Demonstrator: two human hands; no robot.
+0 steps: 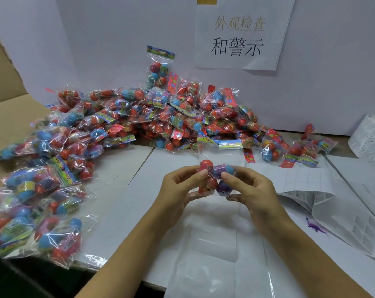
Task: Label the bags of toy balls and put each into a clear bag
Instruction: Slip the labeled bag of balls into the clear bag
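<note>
A small bag of toy balls [214, 175], with red, blue and purple balls inside, is held above the white table [139, 190] in the middle of the view. My left hand [180, 190] pinches its left side and my right hand [249, 188] pinches its right side. Below my hands lie flat clear bags [212, 239]. Sheets of white labels [311, 196] lie to the right of my right hand. A big heap of ball bags [160, 119] fills the back of the table, and more ball bags [38, 201] are piled at the left.
A white wall board with a paper sign [240, 35] stands behind the heap. An open cardboard box flap [8, 97] is at the far left. A roll of labels [369, 136] sits at the right edge. A small purple toy figure [315, 226] lies on the label sheets.
</note>
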